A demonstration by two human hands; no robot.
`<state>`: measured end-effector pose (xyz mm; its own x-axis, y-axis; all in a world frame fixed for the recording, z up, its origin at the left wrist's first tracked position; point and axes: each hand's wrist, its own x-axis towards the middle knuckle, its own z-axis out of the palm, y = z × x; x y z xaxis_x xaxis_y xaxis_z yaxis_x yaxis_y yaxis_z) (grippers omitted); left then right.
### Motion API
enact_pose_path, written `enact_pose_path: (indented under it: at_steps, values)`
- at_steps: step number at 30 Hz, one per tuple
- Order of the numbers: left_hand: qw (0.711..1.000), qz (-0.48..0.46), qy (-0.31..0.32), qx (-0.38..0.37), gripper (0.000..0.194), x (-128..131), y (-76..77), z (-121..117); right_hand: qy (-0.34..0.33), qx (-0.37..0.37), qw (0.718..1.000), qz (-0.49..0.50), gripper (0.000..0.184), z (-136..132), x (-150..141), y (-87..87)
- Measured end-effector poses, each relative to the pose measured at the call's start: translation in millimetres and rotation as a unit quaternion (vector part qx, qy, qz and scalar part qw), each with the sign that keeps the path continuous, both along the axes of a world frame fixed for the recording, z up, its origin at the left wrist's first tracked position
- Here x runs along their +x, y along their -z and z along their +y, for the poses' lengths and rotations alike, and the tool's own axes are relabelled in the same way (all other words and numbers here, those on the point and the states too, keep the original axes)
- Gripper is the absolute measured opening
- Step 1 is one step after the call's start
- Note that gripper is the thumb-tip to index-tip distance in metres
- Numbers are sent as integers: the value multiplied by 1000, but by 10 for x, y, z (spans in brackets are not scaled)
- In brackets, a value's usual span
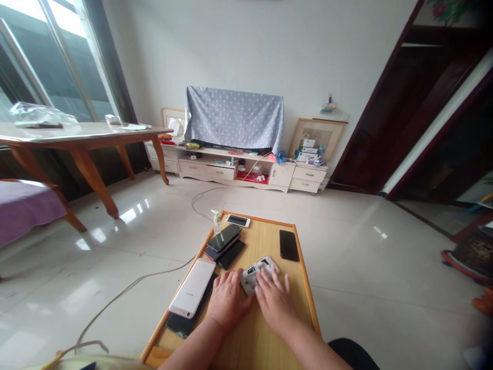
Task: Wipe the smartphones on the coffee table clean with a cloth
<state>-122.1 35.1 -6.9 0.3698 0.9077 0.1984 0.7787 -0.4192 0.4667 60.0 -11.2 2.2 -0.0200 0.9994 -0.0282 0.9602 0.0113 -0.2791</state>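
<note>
- On the low wooden table [264, 239]: my left hand [227, 300] lies flat, fingers loosely together, fingertips against the device's lower left edge; no pinch.
- Same surface: my right hand [274, 303], fingers slightly spread, pressing over the device's lower edge; no pinch.
- Between both hands: a grey-and-white handheld device [256, 275], flat on the tabletop; exact kind unclear.
- Left of the device: a stack of phones [224, 245] and a white phone [192, 288] lying on a dark phone [185, 322].
- Right of the device, set apart: a black phone [288, 245].
- Far table end: a pump bottle [216, 222] just beside a white-framed phone [238, 221].
- Beyond the table: a floor cable [134, 282] and a cream TV cabinet [208, 169].
</note>
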Motion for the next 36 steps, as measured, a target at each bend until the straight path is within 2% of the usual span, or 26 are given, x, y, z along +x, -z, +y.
enact_pose_path:
  at_steps: [2, 3, 4, 7, 9, 13, 15, 18, 22, 25, 29, 32, 34, 36]
  values:
    - [1000, -3, 11, 4, 59, -12, 12, 6, -66, 9, 998, 20, 54, -10, -47, 23]
    - [1000, -3, 13, 6, 59, -16, 15, 8, -71, 13, 997, 20, 53, 8, -40, 24]
    - [1000, -1, 10, 7, 59, -18, 16, 8, -54, 16, 998, 13, 53, 44, -12, 17]
    - [1000, 3, -3, 9, 62, -11, 13, 4, 59, 11, 998, -12, 55, 201, 96, -26]
    - [1000, 2, -1, 9, 64, -6, 13, 4, 81, 7, 997, -5, 56, 265, 83, -40]
    - [1000, -1, 12, 5, 60, -11, 26, 22, -49, 18, 998, 38, 54, 244, -168, 3]
    - [1000, 2, 17, 1, 62, -13, 29, 30, -71, 26, 996, 42, 52, 265, -248, 18]
    - [1000, 8, 7, -1, 64, -1, 15, 27, -14, 21, 1000, 15, 51, 413, -158, -9]
    - [1000, 23, -8, -6, 66, 24, -24, 10, 61, -7, 998, -28, 53, 565, 163, -48]
    - [999, 27, -11, -15, 67, 32, -45, 3, 81, -16, 996, -38, 54, 438, 312, 0]
    - [1000, 22, -11, -14, 65, 27, -38, 4, 95, -12, 994, -44, 59, 38, 266, 102]
    - [1000, 18, -7, -2, 62, 25, -23, 2, 54, -4, 998, -28, 58, -215, 155, 129]
    - [1000, 18, -7, -1, 60, 27, -23, -5, 26, -2, 999, -19, 56, -273, 139, 114]
    - [1000, 21, -11, -6, 59, 33, -32, -15, 42, -8, 999, -25, 54, -238, 198, 77]
